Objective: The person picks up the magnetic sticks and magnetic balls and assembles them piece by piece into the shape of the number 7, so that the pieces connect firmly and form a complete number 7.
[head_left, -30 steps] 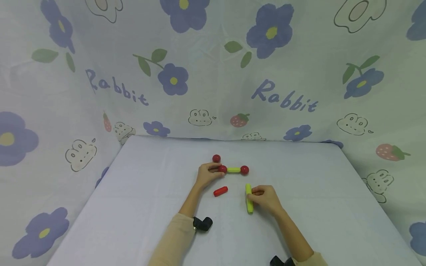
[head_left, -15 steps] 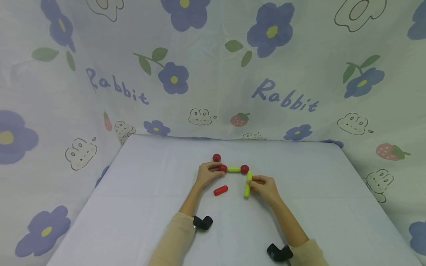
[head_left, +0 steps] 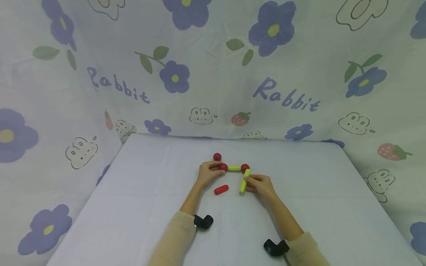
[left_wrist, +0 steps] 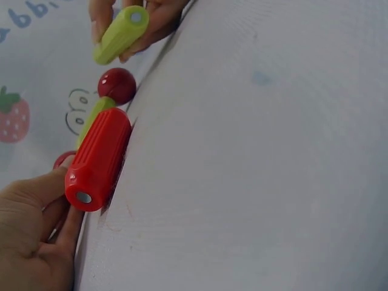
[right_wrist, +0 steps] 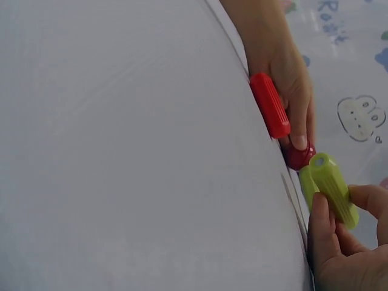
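Observation:
My left hand point(head_left: 208, 173) pinches a red ball point(head_left: 224, 167) between thumb and fingers. From that ball a short yellow-green rod point(head_left: 234, 168) runs right to a second red ball point(head_left: 244, 167). My right hand point(head_left: 262, 185) grips a longer yellow-green rod point(left_wrist: 119, 36) by its middle, with a metal disc showing in its near end. In the head view its far end overlaps the second ball's lower edge, but a small gap shows between them in the left wrist view. The right wrist view hides the second ball behind the held rod.
A red rod point(head_left: 221, 190) with a metal disc in its end lies on the white table point(head_left: 133, 207), between the hands and nearer the person. A loose red ball point(head_left: 217, 157) sits just beyond the left hand. Behind the table hangs a patterned cloth point(head_left: 213, 74).
My right hand has moved away from the person and slightly left, bringing its rod up to the right-hand ball and tilting it. The left hand has kept its hold on the other ball.

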`<state>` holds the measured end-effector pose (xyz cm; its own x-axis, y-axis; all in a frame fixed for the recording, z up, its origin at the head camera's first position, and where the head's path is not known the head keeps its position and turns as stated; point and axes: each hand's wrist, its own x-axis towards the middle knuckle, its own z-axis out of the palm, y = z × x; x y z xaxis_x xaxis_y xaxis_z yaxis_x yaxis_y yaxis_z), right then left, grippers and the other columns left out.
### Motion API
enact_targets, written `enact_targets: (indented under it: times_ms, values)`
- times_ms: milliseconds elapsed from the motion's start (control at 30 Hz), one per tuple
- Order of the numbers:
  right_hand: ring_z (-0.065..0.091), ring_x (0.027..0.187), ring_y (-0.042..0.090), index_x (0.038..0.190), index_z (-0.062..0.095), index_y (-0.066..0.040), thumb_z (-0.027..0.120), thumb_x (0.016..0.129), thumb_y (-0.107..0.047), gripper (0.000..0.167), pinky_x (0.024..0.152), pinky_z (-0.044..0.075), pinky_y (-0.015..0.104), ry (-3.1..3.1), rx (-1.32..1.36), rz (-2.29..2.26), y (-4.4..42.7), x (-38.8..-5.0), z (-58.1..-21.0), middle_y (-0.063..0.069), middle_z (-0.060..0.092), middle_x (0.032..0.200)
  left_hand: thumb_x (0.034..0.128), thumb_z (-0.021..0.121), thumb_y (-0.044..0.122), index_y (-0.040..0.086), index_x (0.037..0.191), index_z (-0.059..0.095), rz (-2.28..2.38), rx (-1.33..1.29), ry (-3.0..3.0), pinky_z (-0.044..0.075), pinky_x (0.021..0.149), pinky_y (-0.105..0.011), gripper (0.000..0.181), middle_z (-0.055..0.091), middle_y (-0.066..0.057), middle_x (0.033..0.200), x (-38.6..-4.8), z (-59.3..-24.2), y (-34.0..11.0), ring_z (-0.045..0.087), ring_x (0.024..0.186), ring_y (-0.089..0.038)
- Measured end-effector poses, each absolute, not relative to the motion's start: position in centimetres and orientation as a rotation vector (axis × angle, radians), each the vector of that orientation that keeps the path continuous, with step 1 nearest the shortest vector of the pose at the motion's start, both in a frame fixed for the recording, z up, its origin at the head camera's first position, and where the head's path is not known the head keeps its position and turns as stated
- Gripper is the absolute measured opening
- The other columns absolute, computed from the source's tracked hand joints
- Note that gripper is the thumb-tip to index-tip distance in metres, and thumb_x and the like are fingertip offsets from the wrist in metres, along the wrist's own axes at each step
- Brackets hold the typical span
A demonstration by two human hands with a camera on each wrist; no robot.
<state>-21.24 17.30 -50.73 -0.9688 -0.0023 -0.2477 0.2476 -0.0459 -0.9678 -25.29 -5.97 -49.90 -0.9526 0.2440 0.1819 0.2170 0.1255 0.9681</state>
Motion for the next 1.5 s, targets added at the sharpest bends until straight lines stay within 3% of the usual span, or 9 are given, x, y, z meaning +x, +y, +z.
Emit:
enact_targets:
  times_ms: [333, 733, 1267, 1500]
  values:
    - [0.066, 0.073, 0.015, 0.112, 0.056, 0.017, 0.067, 0.085, -0.007, 0.038, 0.07, 0.056, 0.029, 2.033, 0.308, -2.141, 16.3, -21.62, -51.15, 0.01, 0.066, 0.085, 0.0788, 0.07, -0.006, -0.017, 0.113, 0.058, 2.007, 0.496, 2.34, 0.047, 0.091, -0.044, 0.038, 0.058, -0.033, 0.116, -24.95, -49.51, -5.94, 0.058, 0.107, -0.044]
    - [0.066, 0.072, 0.016, 0.116, 0.052, 0.018, 0.07, 0.083, -0.007, 0.046, 0.07, 0.056, 0.031, 1.96, 0.356, -2.117, 16.94, -21.89, -50.83, 0.012, 0.066, 0.088, 0.0788, 0.07, -0.005, -0.016, 0.113, 0.059, 2.006, 0.477, 2.348, 0.05, 0.089, -0.036, 0.037, 0.059, -0.032, 0.115, -24.94, -49.45, -5.93, 0.059, 0.106, -0.043]
    - [0.064, 0.067, 0.013, 0.114, 0.055, 0.013, 0.069, 0.084, -0.01, 0.04, 0.064, 0.056, 0.028, 2.028, 0.401, -2.015, 16.76, -21.94, -51.06, 0.009, 0.065, 0.082, 0.0788, 0.07, -0.006, -0.017, 0.112, 0.058, 2.002, 0.507, 2.37, 0.047, 0.09, -0.046, 0.036, 0.058, -0.033, 0.115, -24.89, -49.56, -5.87, 0.058, 0.105, -0.045]
    - [0.065, 0.068, 0.014, 0.115, 0.055, 0.013, 0.068, 0.085, -0.01, 0.041, 0.066, 0.056, 0.029, 2.031, 0.402, -2.006, 16.74, -22.03, -51.13, 0.01, 0.065, 0.083, 0.0786, 0.07, -0.006, -0.017, 0.112, 0.058, 2.006, 0.494, 2.357, 0.048, 0.09, -0.042, 0.037, 0.059, -0.033, 0.115, -24.93, -49.59, -5.9, 0.058, 0.106, -0.044]
